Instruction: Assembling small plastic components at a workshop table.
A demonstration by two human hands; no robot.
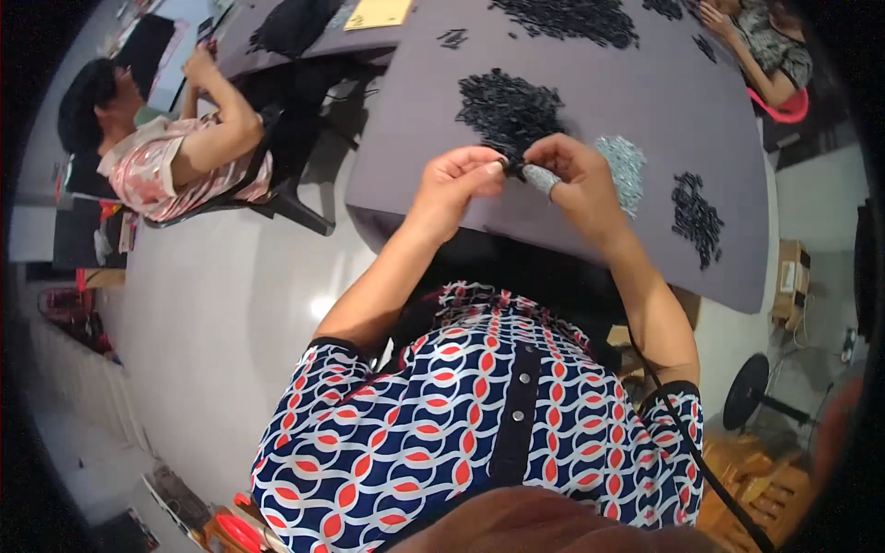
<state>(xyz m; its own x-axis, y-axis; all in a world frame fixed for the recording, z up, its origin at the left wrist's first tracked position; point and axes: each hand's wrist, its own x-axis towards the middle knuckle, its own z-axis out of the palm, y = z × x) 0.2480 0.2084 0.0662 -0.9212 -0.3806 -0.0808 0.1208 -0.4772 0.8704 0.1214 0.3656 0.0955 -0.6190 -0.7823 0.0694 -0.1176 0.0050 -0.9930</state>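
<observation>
My left hand (pixel 461 184) and my right hand (pixel 579 184) meet over the near part of the table. Between their fingertips is a small black piece (pixel 514 167), pinched from both sides. Its exact kind is too small to tell. A grey, speckled covering (pixel 541 180) shows at the thumb of my right hand. Just beyond my hands lies a heap of small, narrow black pieces (pixel 510 106). To the right of my right hand spreads a heap of tiny silvery pieces (pixel 622 170). Farther right is a smaller heap of finished-looking black pieces (pixel 697 219).
A grey cloth covers the table (pixel 415 138). More black pieces (pixel 572 20) lie at its far side. One person (pixel 175 152) sits at left beside another table; another person (pixel 774 51) sits at far right. A black fan (pixel 747 392) and a cardboard box (pixel 791 281) stand at right.
</observation>
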